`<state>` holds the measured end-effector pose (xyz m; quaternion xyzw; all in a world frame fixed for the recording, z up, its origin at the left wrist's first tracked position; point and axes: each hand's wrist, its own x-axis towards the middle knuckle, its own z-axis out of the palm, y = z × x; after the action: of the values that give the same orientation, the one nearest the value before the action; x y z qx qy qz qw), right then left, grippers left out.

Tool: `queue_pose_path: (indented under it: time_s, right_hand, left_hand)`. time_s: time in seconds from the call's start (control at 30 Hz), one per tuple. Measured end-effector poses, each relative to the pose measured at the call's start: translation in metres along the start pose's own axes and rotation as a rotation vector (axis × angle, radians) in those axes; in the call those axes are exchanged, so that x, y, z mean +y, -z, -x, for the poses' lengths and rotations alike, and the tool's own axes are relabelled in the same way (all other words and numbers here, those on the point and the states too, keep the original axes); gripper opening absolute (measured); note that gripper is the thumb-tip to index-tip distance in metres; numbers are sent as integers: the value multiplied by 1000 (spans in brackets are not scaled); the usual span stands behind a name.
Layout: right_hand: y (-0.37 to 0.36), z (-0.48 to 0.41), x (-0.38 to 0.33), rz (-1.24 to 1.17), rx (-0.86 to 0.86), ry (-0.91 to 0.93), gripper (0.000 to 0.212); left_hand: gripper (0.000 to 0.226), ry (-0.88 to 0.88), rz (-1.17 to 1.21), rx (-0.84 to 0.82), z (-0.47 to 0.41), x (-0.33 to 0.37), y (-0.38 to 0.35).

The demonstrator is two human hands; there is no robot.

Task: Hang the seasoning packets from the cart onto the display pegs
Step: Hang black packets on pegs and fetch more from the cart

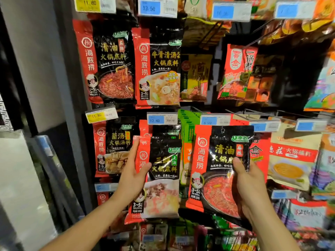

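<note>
Up against the peg wall, left hand point(133, 175) pinches a red-and-black hotpot base packet point(159, 178) by its left edge, while right hand point(251, 185) grips a second, spicy-broth packet point(217, 165) just below the 6.00 price tag point(214, 120).

Two bare hands hold packets up before a peg display. The left hand point(133, 175) grips the left edge of a red-and-black packet point(159, 178), thumb across its front, under the 13.40 tag point(161, 118). The right hand point(249, 185) clasps the right side of a larger red-and-black packet point(217, 167), thumb on its front, below the 6.00 tag point(215, 120). Similar packets hang in rows above point(112, 62) and left point(113, 147); the far right is blurred.
</note>
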<state>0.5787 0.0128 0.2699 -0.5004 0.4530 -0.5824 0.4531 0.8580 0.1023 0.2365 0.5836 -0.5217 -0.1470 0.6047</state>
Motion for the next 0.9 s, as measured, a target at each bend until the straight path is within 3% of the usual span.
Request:
queue_pose_path:
  time_s: [0.13,0.57,0.9]
  right_hand:
    - [-4,2,-4,37,0,-8,71]
    - [-3,-2,-12,41,19,29,79]
    - [-7,1,-21,-4,-6,39,68]
  left_hand:
    - [70,22,37,1,-20,0,1]
    - [73,51,107,56,-68,13,-8]
    - [71,192,93,93,-89,9,-6]
